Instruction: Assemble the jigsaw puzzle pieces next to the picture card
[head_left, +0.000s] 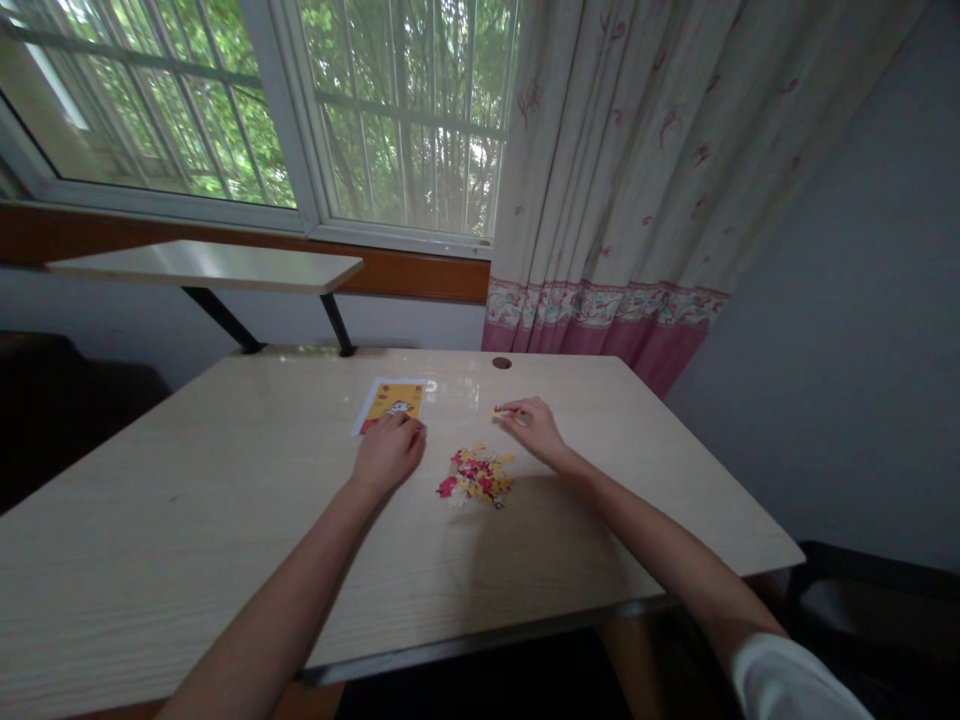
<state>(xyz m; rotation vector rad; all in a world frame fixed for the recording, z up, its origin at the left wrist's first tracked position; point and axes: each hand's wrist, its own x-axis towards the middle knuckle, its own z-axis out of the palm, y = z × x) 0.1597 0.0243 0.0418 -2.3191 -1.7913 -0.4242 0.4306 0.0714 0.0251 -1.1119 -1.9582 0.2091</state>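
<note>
1 piece (501,412) in right hand (536,430), heap (478,475) beside

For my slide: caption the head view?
Left hand on yellow card; right hand pinching a small piece; jigsaw pile between.

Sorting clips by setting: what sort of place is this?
Likely a room in a home: a pale wooden desk beneath a barred window, a flowered curtain, a pile of puzzle pieces.

Left hand (390,450) palm down, right hand (531,425) pinching
</note>
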